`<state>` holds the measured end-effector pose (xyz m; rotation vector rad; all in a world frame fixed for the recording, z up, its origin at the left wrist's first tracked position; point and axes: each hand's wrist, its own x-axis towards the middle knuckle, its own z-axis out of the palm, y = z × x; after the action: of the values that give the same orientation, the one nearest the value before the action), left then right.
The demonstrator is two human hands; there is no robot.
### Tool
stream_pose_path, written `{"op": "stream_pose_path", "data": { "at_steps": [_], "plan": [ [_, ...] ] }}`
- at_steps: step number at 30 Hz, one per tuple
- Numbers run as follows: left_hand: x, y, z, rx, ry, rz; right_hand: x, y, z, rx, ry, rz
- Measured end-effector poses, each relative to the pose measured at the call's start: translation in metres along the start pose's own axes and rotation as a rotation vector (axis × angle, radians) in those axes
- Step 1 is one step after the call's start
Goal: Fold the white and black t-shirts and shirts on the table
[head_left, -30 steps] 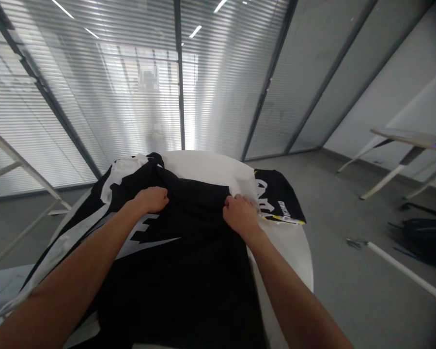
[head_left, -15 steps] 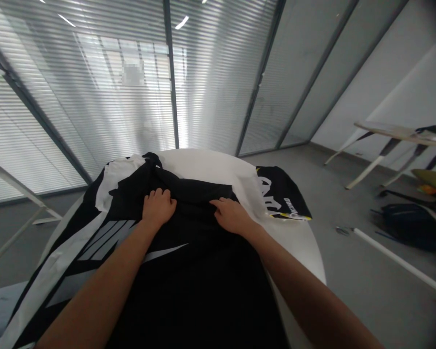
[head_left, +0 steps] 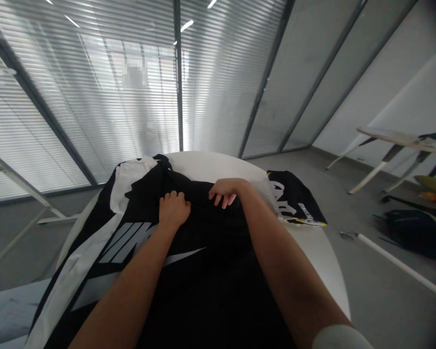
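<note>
A large black jacket (head_left: 210, 291) with white panels and grey lettering is spread over a round white table (head_left: 203, 162). My left hand (head_left: 174, 209) lies on its upper part, fingers curled down into the black cloth and closed on it. To the right, my right hand (head_left: 227, 191) is bent at the wrist above the folded upper edge. Its thumb and forefinger pinch the dark fabric, while the other fingers hang loosely apart. A black printed cloth (head_left: 294, 196) with white and yellow marks lies at the table's right edge.
Glass partitions with blinds (head_left: 138, 111) stand behind the table. A white metal frame (head_left: 25, 184) is on the left. On the right are another table (head_left: 392, 136), a dark bag (head_left: 410, 232) and a white pole (head_left: 399, 264) near the floor.
My right hand has lifted and turned, its wrist now raised and fingers pointing down. My left hand keeps its place on the jacket. The whole view has shifted slightly.
</note>
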<state>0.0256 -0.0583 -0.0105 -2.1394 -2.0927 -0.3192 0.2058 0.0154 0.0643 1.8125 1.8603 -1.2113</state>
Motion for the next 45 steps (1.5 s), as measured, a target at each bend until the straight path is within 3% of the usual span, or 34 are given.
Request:
{"op": "stream_pose_path", "data": {
  "at_steps": [2,5,12,17,19,24,26,28,33,35,37,41,45],
  "plan": [
    [0.0,0.0,0.0,0.002,0.003,0.001,0.007,0.001,-0.008,0.143,0.048,0.056],
    [0.0,-0.001,0.0,0.006,0.017,0.004,0.014,0.008,-0.008,0.26,0.105,0.021],
    [0.002,-0.002,0.002,0.001,0.02,0.013,0.027,0.026,0.009,0.413,0.102,-0.096],
    [0.002,-0.001,0.0,0.008,-0.007,-0.002,0.029,0.037,0.005,0.483,0.104,-0.111],
    [0.002,-0.001,0.001,0.004,-0.005,0.003,0.029,0.044,0.0,0.565,0.269,-0.211],
    [0.002,-0.003,0.002,-0.004,0.012,0.015,0.033,0.055,-0.013,0.597,1.11,-0.453],
    [0.002,-0.002,0.002,-0.004,0.01,0.015,0.033,0.052,-0.016,0.569,1.212,-0.457],
    [0.002,-0.002,0.001,-0.005,0.002,0.006,0.03,0.045,-0.015,0.575,1.104,-0.458],
    [0.001,-0.001,-0.001,-0.023,-0.025,-0.013,0.025,0.026,0.002,0.468,0.292,-0.421],
    [0.001,0.0,-0.001,-0.036,-0.031,-0.017,0.028,0.024,0.007,0.397,0.146,-0.369],
    [0.002,0.0,-0.002,-0.044,-0.038,-0.021,0.033,0.026,0.009,0.364,0.22,-0.325],
    [0.004,-0.001,-0.005,-0.037,-0.048,-0.037,0.039,0.04,0.0,0.224,0.613,-0.211],
    [0.007,-0.011,-0.012,0.003,-0.003,-0.135,0.034,0.051,-0.004,0.149,0.922,0.011]
  ]
}}
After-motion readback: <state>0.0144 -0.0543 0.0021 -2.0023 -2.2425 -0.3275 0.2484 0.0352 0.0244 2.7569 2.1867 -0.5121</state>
